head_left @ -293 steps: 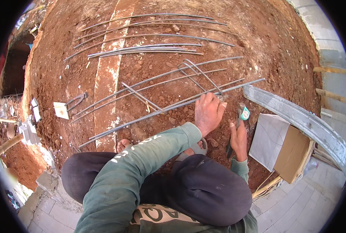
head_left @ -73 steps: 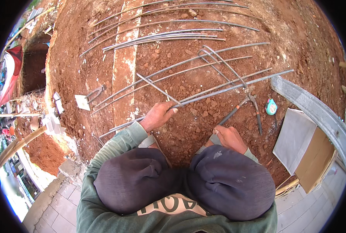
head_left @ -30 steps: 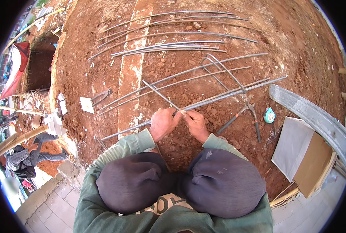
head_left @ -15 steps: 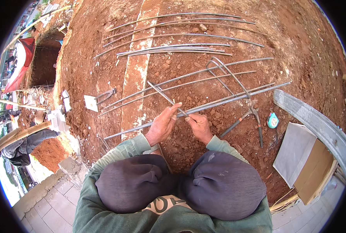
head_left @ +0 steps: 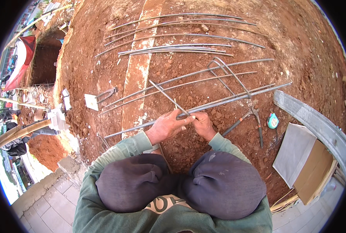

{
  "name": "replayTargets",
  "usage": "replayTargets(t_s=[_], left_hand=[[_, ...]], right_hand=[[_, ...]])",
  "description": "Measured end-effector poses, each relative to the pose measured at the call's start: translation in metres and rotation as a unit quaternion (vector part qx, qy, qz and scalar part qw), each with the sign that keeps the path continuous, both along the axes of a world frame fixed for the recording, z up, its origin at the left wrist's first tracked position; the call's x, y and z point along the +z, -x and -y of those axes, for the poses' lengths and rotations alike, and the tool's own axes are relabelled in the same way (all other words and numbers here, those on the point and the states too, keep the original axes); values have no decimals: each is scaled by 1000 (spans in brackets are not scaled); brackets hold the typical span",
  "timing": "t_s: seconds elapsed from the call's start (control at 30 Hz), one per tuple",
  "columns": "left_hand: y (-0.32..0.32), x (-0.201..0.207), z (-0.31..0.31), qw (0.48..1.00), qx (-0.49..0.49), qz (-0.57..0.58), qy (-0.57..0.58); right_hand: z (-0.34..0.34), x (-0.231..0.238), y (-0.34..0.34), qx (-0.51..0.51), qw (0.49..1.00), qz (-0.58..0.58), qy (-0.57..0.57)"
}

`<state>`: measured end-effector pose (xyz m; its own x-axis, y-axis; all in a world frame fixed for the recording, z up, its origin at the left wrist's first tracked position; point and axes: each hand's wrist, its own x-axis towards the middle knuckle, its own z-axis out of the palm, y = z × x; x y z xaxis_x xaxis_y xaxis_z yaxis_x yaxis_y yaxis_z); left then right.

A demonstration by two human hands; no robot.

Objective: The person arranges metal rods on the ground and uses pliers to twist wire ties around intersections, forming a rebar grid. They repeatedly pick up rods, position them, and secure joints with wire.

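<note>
Compared with half a second before, both hands had closed together at 1 spot on the long rebar bundle (head_left: 204,107); about 10 seconds earlier they had been further right, near the pincers. The left hand (head_left: 166,127) lay over the bundle with its fingers stretched toward the right hand (head_left: 202,123), whose grip was pinched tight around a thin piece of wire, too small to make out clearly, at the bundle. Whether the left grip enclosed anything could not be told.

The bundle lay on the red soil (head_left: 305,50) just ahead of the knees, its long axis running from lower left up to upper right. A short straight rod (head_left: 168,97) crossed it, pointing up-left.

The bars were grey, ribbed steel, slender and slightly bowed. The soil was crumbly and clodded. Metal pincers (head_left: 250,120) and a small teal tape measure (head_left: 272,120) rested to the right, beside flat cardboard sheets (head_left: 305,163).
</note>
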<state>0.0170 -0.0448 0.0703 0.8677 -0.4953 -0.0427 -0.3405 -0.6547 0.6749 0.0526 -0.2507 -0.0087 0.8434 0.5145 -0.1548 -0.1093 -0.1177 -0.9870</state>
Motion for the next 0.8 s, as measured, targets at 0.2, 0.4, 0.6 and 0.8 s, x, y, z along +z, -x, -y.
replayTargets(t_s=[0.2, 0.4, 0.6, 0.8], left_hand=[[5, -2, 21, 995, 97, 14, -7], [11, -17, 25, 988, 113, 88, -64], [5, -19, 16, 974, 199, 98, -55], [-26, -13, 7, 919, 129, -292, -230]], right_hand=[[0, 5, -4, 7, 999, 35, -14], [0, 8, -9, 3, 998, 61, -11], [-2, 19, -11, 16, 993, 102, 60], [-18, 32, 2, -80, 966, 204, 135]])
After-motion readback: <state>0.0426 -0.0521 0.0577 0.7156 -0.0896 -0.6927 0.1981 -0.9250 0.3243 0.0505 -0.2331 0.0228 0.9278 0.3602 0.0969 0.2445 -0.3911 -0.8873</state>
